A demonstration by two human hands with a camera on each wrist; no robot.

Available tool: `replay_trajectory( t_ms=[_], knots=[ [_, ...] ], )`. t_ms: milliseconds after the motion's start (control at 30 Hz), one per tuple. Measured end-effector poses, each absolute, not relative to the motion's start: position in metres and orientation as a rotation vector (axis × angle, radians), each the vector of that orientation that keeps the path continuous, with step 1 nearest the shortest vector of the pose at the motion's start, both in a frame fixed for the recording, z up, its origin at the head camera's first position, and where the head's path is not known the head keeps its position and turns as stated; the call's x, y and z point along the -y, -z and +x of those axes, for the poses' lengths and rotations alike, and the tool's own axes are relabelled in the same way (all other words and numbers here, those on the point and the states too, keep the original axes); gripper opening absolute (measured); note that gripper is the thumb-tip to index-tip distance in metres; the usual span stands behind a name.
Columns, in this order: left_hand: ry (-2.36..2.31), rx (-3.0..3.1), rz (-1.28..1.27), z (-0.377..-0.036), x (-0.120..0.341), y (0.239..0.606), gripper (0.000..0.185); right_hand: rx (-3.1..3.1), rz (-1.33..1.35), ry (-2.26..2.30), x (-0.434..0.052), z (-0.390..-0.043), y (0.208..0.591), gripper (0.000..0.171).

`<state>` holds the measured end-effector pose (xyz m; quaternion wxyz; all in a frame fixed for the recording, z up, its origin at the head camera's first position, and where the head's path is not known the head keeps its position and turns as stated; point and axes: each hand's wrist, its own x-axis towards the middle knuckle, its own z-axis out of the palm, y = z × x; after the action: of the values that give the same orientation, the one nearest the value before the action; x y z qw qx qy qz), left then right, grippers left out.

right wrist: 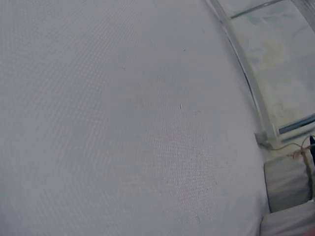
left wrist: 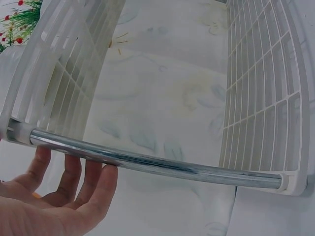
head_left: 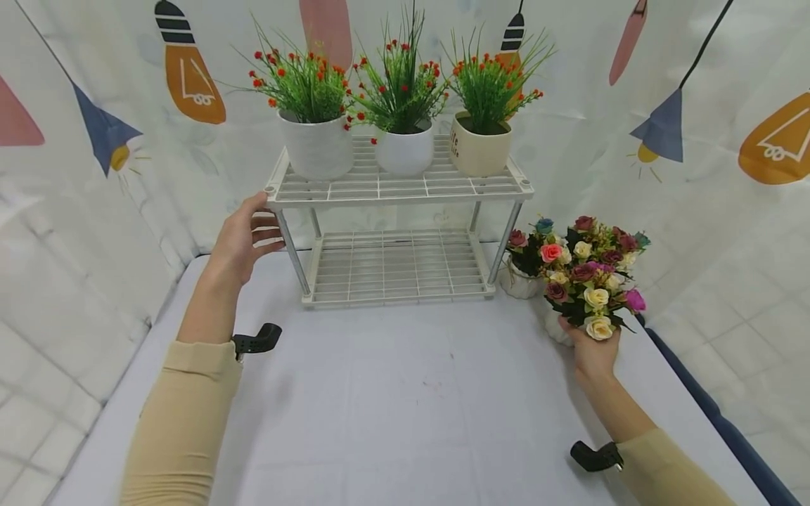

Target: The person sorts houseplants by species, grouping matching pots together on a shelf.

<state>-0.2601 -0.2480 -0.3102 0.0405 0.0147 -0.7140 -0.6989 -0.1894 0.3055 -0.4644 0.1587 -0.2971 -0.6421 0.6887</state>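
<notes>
The bouquet [head_left: 588,277] stands upright, blooms up, near the table's [head_left: 405,407] right edge, just beside the rack [head_left: 399,232]. The right hand [head_left: 591,351] grips its base from below. The left hand [head_left: 243,239], fingers relaxed and apart, rests at the rack's left post [left wrist: 147,164].

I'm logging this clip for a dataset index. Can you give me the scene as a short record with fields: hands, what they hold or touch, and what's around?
left hand: open, fingers at the left front post of the white two-tier rack
right hand: holds a pot of mixed roses on the table
top shelf: three potted green plants with red buds
lower shelf: wire grid, nothing on it
beside rack: a second rose pot, right of the rack
surface: white table
</notes>
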Motion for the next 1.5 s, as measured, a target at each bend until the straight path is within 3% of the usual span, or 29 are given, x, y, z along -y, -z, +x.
replay_trajectory(
  t_ms=[600,933,1500],
  knots=[
    [2.134,2.145,0.080,-0.261,0.246,0.312,0.057,1.864,-0.710,-1.906,-0.308,-0.198,0.466,0.108],
    [2.116,2.151,0.077,-0.259,0.246,0.315,0.057,1.936,-0.774,-1.898,-0.306,-0.195,0.463,0.112],
    [2.116,2.149,0.064,-0.262,0.245,0.315,0.056,1.935,-0.595,-1.933,-0.259,-0.174,0.436,0.100]
  ],
)
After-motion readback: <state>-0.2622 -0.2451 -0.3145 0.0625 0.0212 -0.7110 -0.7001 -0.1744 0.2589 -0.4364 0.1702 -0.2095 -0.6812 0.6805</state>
